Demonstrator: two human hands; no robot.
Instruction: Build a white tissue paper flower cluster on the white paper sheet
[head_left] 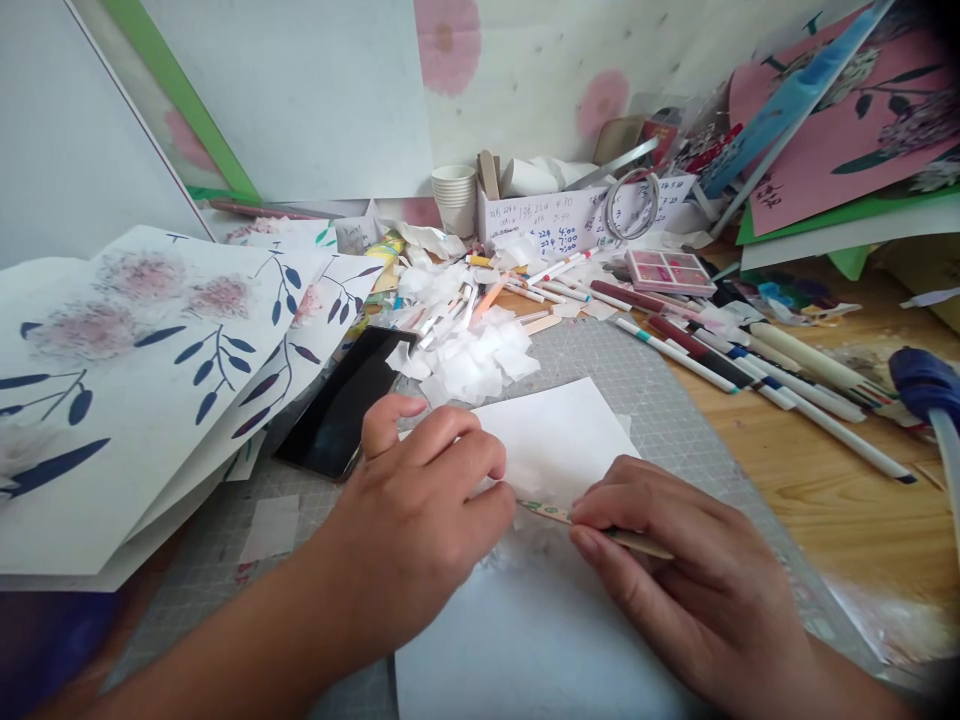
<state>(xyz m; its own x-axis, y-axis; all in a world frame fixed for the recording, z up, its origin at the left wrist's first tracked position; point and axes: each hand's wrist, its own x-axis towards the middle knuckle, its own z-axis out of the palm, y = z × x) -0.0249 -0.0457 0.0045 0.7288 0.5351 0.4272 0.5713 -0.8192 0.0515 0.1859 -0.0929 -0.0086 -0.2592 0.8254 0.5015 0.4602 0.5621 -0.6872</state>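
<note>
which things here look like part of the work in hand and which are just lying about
Likely in use:
- patterned stick, held in the right hand
- white sheet, under the hands
- white paper scraps, probably, heaped close by

Seemingly just lying about:
- black phone
- paper cups
- pink palette
- markers

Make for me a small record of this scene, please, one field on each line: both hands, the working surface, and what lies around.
Left hand: above the white paper, fingers bent; whether it grips anything is hidden
Right hand: holds a flat stick with green marks
Surface: grey gridded mat under the paper
Left side: flower-decorated sheets, dark phone
Beyond the paper: heap of white scraps
Right side: pens
Back: stacked paper cups
</note>
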